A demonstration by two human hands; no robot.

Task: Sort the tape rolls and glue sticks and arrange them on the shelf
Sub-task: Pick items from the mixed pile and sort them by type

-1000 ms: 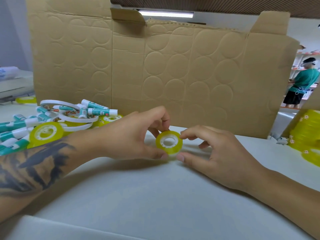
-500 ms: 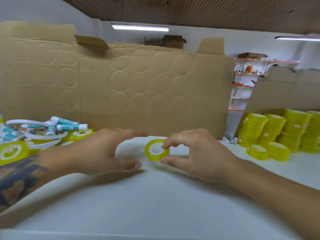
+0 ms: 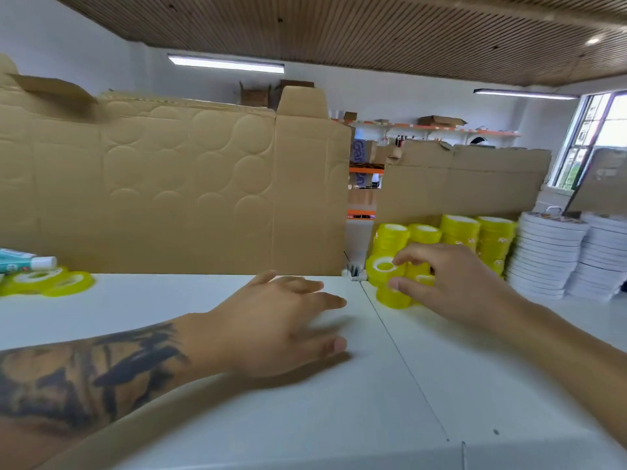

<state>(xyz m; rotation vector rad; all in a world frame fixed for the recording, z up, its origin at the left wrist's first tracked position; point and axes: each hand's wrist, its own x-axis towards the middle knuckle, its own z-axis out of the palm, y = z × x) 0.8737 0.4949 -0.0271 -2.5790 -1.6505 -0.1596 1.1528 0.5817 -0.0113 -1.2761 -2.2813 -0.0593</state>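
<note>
The right hand point(image 3: 451, 283) is pinching a small yellow tape roll point(image 3: 385, 268) by its rim near the bench's point(image 3: 339, 418) far edge; light, rigid, slick. The left hand point(image 3: 281, 327) is resting, fingers spread.

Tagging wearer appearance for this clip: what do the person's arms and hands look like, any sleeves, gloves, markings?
Both hands are bare: no gloves, rings or watch visible. No sleeves show on either forearm. The left forearm carries a large dark tattoo of broad brush-like strokes, ending just short of the wrist; the left hand itself is unmarked. The right hand and right forearm show no markings.
</note>
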